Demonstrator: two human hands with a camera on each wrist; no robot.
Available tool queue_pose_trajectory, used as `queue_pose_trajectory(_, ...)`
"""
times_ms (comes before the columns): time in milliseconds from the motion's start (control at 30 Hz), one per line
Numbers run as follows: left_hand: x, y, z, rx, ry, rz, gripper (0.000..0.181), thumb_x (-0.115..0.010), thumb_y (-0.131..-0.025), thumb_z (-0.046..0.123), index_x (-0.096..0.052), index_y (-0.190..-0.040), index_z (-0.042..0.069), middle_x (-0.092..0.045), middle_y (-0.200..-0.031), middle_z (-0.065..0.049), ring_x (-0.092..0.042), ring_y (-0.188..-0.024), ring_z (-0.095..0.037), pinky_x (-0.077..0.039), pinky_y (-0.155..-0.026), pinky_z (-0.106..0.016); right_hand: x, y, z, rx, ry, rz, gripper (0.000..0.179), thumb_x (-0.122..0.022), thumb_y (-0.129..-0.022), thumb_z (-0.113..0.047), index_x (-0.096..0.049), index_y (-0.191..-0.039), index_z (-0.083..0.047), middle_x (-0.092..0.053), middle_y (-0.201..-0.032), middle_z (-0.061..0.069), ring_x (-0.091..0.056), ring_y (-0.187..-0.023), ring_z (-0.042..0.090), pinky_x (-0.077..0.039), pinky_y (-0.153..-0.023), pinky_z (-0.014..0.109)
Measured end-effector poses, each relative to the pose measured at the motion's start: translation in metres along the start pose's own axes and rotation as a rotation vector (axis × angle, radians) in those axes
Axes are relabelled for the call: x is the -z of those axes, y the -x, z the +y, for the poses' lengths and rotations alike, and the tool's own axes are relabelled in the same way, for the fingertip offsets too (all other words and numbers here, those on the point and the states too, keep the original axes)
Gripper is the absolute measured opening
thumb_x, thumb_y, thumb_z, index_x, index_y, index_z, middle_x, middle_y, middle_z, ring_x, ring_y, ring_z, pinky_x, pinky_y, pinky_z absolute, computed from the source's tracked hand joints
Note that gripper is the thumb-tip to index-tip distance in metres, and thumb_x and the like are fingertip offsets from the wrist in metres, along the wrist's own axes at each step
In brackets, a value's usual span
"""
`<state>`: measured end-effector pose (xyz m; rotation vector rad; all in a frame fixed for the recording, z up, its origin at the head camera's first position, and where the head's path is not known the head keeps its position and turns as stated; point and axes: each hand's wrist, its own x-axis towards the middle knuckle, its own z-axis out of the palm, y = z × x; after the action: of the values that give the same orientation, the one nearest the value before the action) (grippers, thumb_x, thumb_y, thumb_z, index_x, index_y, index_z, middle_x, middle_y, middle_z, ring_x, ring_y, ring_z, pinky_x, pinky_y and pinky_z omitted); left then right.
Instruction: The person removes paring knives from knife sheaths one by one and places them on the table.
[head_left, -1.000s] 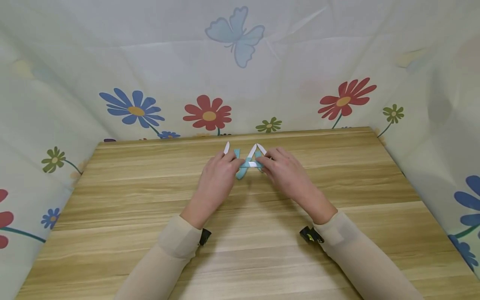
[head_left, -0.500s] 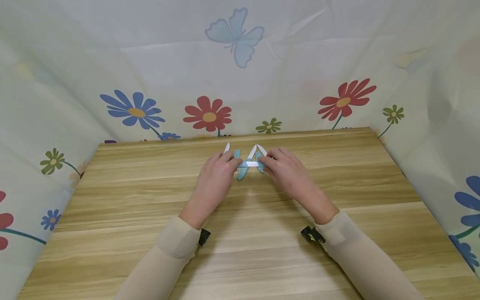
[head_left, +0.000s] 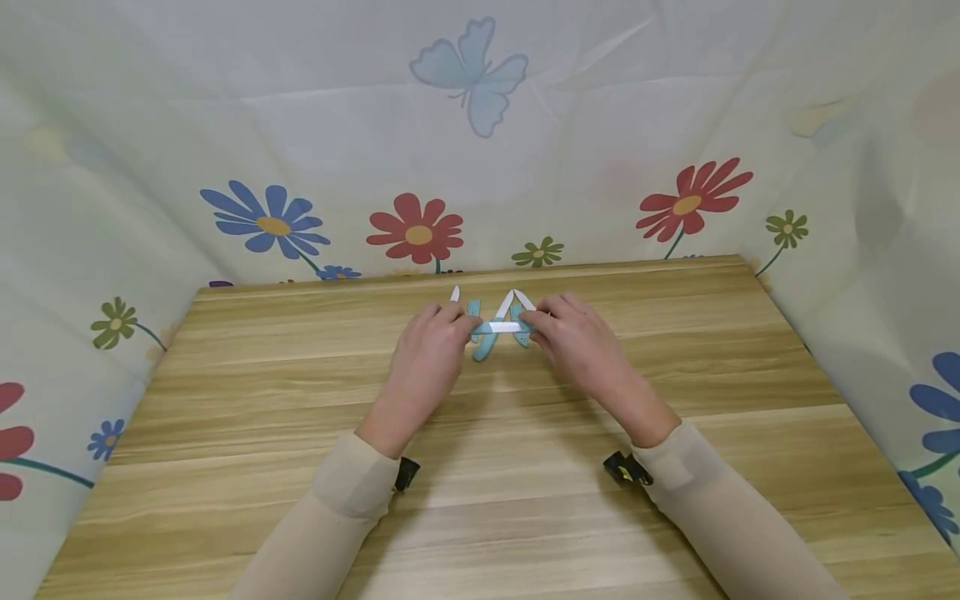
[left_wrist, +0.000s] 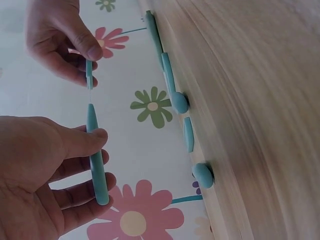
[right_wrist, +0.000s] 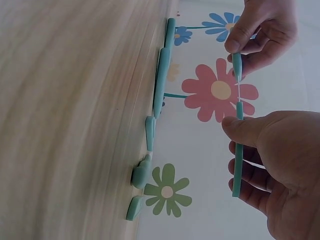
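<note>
My left hand (head_left: 431, 350) pinches the teal handle (left_wrist: 98, 170) of a small knife between thumb and fingers. From that handle the white blade (head_left: 505, 327) points right, held level. My right hand (head_left: 577, 342) pinches a slim teal sheath (right_wrist: 238, 170) in line with the blade, whose far end is hidden in it. A bare stretch of blade shows between handle and sheath. Just beyond my hands, a second knife (head_left: 486, 343) lies on the table with its white blade bare. Part of another white blade (head_left: 523, 298) shows near my right fingers.
A white blade tip (head_left: 455, 293) shows past my left hand. Two loose teal sheaths, one on the left (head_left: 474, 308) and one on the right (head_left: 521, 337), lie on the wooden table (head_left: 495, 500). A flower-printed cloth (head_left: 585, 183) stands along the back and sides.
My hands have drawn slightly apart, the left one leftward and the right one rightward. A longer stretch of white blade now shows between handle and sheath. The knives on the table have not moved.
</note>
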<state>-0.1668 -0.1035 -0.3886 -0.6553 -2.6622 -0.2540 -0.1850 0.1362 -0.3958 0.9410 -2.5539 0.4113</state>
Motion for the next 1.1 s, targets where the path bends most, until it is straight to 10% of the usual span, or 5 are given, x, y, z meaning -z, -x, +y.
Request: queue_pose_trajectory(1100, 0.0018, 0.0001, -0.0028, 0.005, -0.021, 0.043, 0.02, -0.08, -0.095, 0.005, -0.082, -0.114, 0.008, -0.074, -0.105, -0.008, -0.063, -0.09, -0.028, -0.058, -0.079, -0.036, 0.0025, 0.0009, 0.0037, -0.028, -0.004, -0.006, 0.031, -0.083, -0.093, -0.006, -0.077, -0.124, -0.007, -0.069, -0.111, 0.011, -0.061, -0.102, 0.03, -0.056, -0.09, 0.042)
